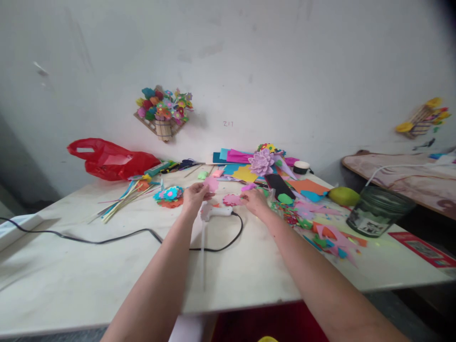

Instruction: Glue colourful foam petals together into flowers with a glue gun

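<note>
My left hand (195,195) has its fingers closed on a light pink scalloped foam piece (211,184) above the table. My right hand (255,200) is at the right edge of a pink scalloped foam piece (232,200), with a small magenta piece (248,187) by its fingertips; its grip is too small to make out clearly. Between and below the hands lies a white glue gun (218,211) with a clear glue stick (204,256) pointing toward the table's front edge. Left of my left hand sit blue and orange foam flowers (168,194).
A black cable (107,241) crosses the white table (107,294) to a power strip (17,230). A red bag (110,161) and thin strips (123,204) lie left. Foam scraps (335,237), a phone (279,186), a yellow-green fruit (344,195) and a dark container (379,211) are right.
</note>
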Demonstrator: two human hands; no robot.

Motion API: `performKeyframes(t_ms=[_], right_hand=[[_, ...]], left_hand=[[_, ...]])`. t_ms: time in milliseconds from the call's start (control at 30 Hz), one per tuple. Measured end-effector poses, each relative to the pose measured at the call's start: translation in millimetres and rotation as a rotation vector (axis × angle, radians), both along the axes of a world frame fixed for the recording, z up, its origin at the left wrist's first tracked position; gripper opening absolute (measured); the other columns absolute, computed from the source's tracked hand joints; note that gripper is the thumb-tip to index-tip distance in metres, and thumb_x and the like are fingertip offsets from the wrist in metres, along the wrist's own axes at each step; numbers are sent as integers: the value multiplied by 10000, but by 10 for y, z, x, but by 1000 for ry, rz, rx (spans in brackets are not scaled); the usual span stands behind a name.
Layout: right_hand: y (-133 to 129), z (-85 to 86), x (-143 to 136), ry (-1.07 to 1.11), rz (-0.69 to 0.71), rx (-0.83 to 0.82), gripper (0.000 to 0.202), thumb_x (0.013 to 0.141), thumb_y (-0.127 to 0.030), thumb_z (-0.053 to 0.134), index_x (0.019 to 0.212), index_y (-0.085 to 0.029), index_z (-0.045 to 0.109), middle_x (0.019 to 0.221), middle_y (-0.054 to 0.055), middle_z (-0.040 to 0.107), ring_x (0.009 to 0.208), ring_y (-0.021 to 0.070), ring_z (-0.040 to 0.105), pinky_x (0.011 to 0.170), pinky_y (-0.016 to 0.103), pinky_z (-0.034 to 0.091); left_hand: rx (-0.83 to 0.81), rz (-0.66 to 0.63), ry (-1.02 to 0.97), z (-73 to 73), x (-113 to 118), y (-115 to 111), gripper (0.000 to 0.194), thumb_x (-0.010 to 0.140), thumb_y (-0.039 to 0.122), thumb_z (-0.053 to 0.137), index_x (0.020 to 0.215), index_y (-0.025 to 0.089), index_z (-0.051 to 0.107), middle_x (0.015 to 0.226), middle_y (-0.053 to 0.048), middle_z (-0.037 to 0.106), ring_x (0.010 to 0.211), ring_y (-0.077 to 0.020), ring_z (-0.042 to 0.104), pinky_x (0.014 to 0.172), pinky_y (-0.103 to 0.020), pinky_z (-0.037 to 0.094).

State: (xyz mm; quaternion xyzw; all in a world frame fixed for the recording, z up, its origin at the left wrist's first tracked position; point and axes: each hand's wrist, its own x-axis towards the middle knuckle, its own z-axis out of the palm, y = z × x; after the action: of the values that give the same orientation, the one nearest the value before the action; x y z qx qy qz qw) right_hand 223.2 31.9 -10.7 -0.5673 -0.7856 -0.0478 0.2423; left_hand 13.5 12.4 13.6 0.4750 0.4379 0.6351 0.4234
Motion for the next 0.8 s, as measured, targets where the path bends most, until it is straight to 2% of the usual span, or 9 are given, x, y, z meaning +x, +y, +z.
performKeyframes(t_ms=[100,267,467,567,800], right_hand=[[-5,-19,1,-31,12,18,194,777,-292,514,813,-231,694,860,37,678,867,190,532,786,313,291],[-1,-38,-1,-49,28,-10,202,768,-240,522,877,-265,690,961,24,664,925,200,507,797,320,279],[-10,-21,-31,-79,22,-30,193,733,-210,550,862,-256,686,872,20,680,899,205,519,812,328,278],[-30,-13,-40,-112,32,-19,170,739,-248,549,823,-254,697,885,32,677,906,218,516,806,335,278],[-29,-19,-13,-134,54,-18,222,741,-245,538,900,-284,688,931,25,673,908,223,518,802,343,280]], left_hand=[[2,-6,7,-1,-1,-2,263,622,315,677,707,124,518,535,-12,606,562,-173,646,507,-221,505],[-14,-14,37,-9,0,5,251,627,317,669,691,124,523,569,-18,611,565,-169,645,515,-227,508],[-20,-22,61,-13,0,1,258,619,326,673,690,119,535,587,-26,614,566,-169,644,502,-218,498],[-19,-24,65,-18,-2,4,265,618,331,671,697,116,539,585,-25,612,564,-167,643,500,-216,497],[-30,-17,61,-13,-3,4,274,609,336,680,700,115,545,575,-26,611,557,-167,640,502,-220,498]])
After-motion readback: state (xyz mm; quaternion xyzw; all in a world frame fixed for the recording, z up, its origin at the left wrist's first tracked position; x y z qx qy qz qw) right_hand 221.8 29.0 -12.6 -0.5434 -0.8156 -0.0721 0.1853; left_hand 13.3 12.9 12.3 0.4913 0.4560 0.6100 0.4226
